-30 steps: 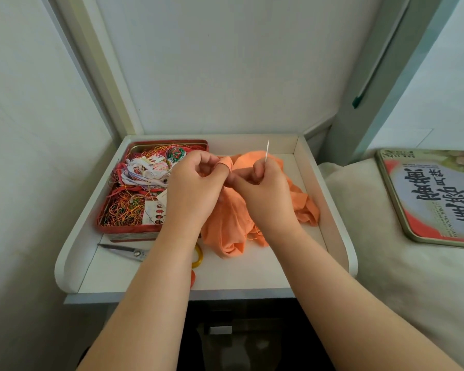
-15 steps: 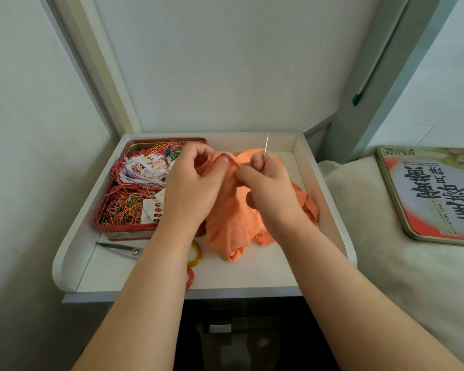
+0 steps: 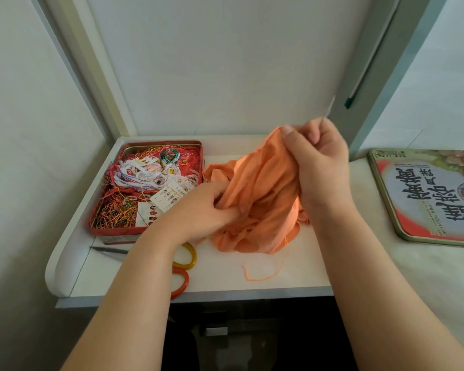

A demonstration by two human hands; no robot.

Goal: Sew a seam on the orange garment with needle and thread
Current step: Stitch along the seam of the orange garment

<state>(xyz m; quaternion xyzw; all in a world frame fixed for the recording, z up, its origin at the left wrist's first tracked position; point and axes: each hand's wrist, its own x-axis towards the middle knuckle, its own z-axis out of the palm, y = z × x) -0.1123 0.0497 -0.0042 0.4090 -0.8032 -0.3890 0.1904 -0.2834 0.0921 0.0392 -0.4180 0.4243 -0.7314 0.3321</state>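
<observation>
The orange garment [image 3: 260, 199] is bunched up on the white tray table [image 3: 292, 279]. My right hand [image 3: 319, 162] grips its top edge and lifts it, and the needle [image 3: 330, 108] sticks up, blurred, from the same fingers. My left hand [image 3: 201, 212] holds a lower fold of the cloth near the table. A loose end of orange thread [image 3: 263, 274] lies on the table below the garment.
A red tin [image 3: 145, 230] full of tangled coloured threads and needle cards stands at the left. Scissors with yellow and orange handles [image 3: 185, 263] lie under my left forearm. A large printed tin lid [image 3: 426, 196] rests on the pale surface at the right.
My hands have parted. The right hand has lifted the garment's edge and the needle up and to the right, while the left hand has dropped to a lower fold. The cloth is stretched out.
</observation>
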